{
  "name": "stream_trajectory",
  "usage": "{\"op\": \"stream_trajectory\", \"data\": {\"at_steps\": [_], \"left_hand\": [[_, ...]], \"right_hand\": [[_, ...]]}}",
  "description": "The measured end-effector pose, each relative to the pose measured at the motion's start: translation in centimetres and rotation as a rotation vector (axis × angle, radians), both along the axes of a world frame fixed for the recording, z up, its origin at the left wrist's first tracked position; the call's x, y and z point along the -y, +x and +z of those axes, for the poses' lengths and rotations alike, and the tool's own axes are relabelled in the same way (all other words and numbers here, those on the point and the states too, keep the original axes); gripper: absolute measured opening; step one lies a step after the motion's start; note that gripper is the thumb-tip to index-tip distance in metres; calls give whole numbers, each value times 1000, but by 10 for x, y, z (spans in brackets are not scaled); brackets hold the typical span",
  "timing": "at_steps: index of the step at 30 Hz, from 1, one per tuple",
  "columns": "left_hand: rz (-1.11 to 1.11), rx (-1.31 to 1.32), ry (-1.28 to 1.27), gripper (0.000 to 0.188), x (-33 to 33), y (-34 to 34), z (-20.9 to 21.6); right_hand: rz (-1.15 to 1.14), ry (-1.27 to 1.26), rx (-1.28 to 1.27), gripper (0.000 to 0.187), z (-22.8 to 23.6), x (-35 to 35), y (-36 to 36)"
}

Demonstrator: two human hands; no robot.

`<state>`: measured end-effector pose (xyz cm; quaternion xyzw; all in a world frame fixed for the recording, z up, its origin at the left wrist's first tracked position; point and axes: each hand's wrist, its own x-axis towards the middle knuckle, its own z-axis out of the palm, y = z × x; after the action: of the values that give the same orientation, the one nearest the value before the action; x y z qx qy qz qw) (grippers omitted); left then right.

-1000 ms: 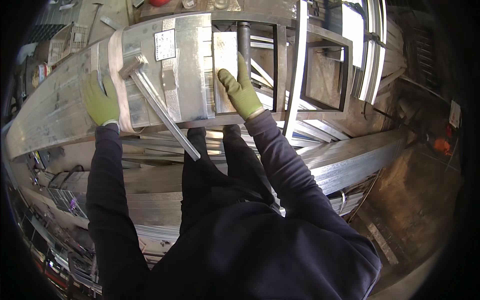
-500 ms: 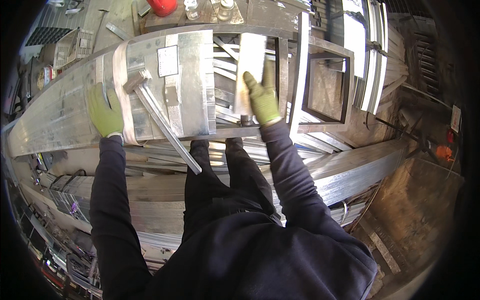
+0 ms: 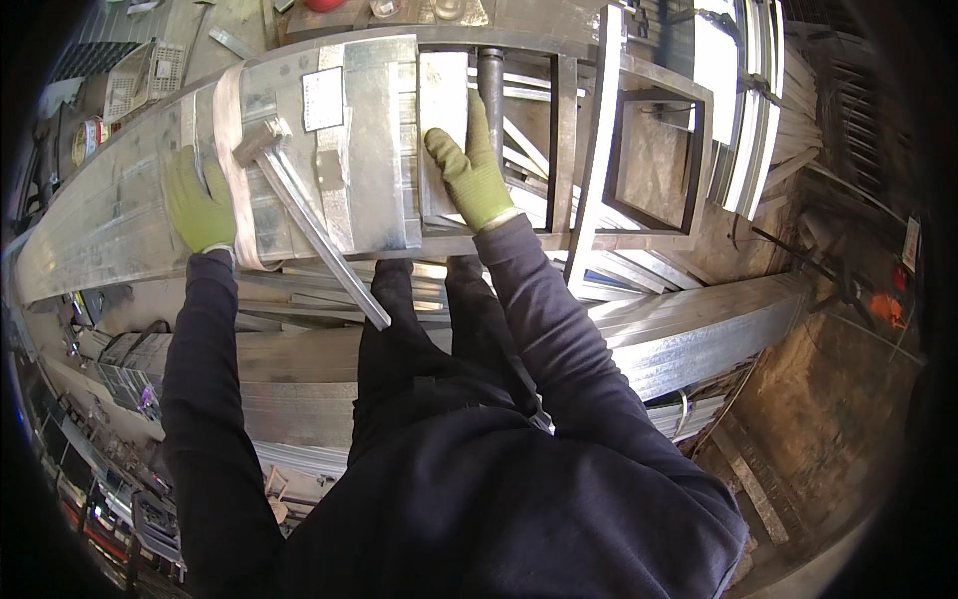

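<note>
My left hand (image 3: 205, 205), in a green glove, lies flat with fingers spread on a strapped bundle of silvery metal bars (image 3: 374, 120), beside its pale band (image 3: 230, 140). My right hand (image 3: 471, 175), gloved likewise, presses against a pale rectangular metal block (image 3: 442, 85) at the bundle's right end. Its thumb lies on the block's top face, and its stretched fingers run along the right edge. On the bundle between my hands rests a hammer with a blocky head (image 3: 261, 142). The hammer's long metal handle (image 3: 324, 240) sticks out over the near edge.
A dark metal frame (image 3: 564, 140) carries the bundle, with an upright round post (image 3: 490, 85) beside the block. A long light bar (image 3: 596, 140) crosses the frame. Loose metal strips lie beneath. Nearer me is another stack of long bars (image 3: 699, 324). A plastic basket (image 3: 145, 80) stands far left.
My right hand has moved left, bringing the block up to the bundle's end and uncovering the round post. My left hand stays on the bundle. The whole view has shifted slightly.
</note>
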<state>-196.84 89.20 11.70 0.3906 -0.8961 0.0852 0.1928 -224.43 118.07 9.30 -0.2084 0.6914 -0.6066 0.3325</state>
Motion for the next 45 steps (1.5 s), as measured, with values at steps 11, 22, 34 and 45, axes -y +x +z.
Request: {"op": "stream_trajectory", "data": {"at_steps": [11,22,34,45], "left_hand": [[-16,-13,8,45,4,2,-3],[-16,-24,-21,44,6,2,-6],[-49,-29,-8,42,6,-3,3],[-10,20,-21,46,-1,-1,1]], "right_hand": [[44,259,-237,75,28,-20,1],[-12,-4,61,83,10,-21,24],[2,249,-94,84,32,-21,-9],[-21,39,18,87,3,13,2]]}}
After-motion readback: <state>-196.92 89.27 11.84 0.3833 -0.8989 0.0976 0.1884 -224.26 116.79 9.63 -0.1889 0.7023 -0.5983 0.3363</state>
